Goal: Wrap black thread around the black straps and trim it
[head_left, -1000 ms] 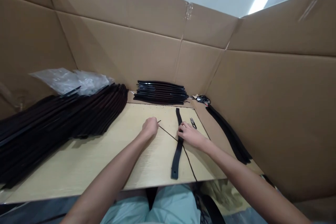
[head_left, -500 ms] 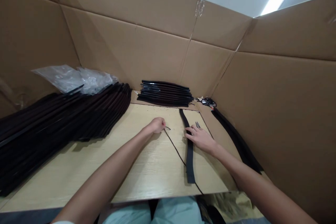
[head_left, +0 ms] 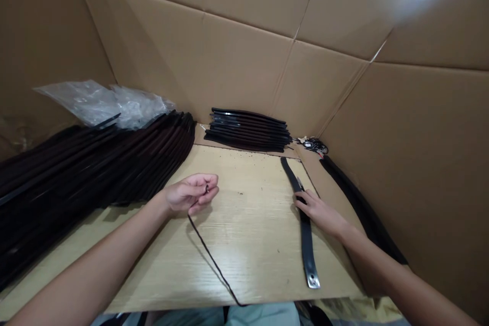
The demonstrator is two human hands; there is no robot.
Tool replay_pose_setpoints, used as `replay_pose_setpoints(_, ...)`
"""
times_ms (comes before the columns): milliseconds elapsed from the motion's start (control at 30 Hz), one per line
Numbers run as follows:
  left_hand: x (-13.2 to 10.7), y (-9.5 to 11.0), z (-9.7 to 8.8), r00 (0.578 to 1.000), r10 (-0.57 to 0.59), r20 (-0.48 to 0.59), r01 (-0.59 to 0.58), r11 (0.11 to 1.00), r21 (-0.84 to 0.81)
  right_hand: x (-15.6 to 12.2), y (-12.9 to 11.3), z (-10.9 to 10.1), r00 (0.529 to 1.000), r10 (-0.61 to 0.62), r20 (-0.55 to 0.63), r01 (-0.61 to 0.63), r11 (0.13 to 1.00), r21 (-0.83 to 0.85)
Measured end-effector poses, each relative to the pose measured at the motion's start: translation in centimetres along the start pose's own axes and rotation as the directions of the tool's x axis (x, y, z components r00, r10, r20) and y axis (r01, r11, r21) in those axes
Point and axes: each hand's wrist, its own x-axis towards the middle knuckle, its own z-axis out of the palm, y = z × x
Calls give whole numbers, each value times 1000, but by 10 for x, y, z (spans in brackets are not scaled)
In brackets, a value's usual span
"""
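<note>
One black cord (head_left: 208, 257) is pinched by the half-closed left hand (head_left: 190, 193) above the wooden board (head_left: 260, 244). One strap (head_left: 305, 234) is touched by the open right hand (head_left: 319, 214). One stack (head_left: 248, 130) is seen behind, one bigger pile (head_left: 114, 163) at left.

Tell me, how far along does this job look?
Hard to judge fully. Possibly done: a small stack of black strips and a big dark pile, though either could be waiting. In hand: the left hand pinches a thin black cord, and the right hand rests on a black strap. Left: at least that strap and cord, both still out on the board.
</note>
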Motion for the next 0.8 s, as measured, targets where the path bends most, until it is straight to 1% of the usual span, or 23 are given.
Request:
replay_pose_setpoints(67, -5, -3, -6, 998, 52, -38, -54, 997, -53, -4, 1, 2, 1000, 18, -1, -18, 1000, 14)
replay_pose_setpoints(133, -8, -5, -8, 998, 55, -41, -59, 995, -81, -6, 1, 2, 1000, 27, 11, -27, 1000, 16)
replay_pose_setpoints(233, -10, -6, -8, 999, 31, -35, -34, 994, -102, -8, 1, 0, 999, 29, 39, -30, 1000, 8)
replay_pose_setpoints(433, -6, -10, -4, 994, 63, -89, -76, 986, -148, -10, 3, 0, 996, 7, 86, 0, 997, -78)
replay_pose_setpoints(567, -6, -12, -3, 996, 44, -72, -56, 984, -167, -14, 6, 2, 994, -21, 107, 32, 994, -108)
replay_pose_setpoints(667, -7, -13, -2, 996, 51, -69, -63, 980, -187, -17, 7, 3, 991, -28, 128, 46, 990, -133)
replay_pose_setpoints(800, -8, -15, 0, 997, 49, -62, -61, 976, -211, -18, 11, 3, 991, -16, 130, 33, 991, -131)
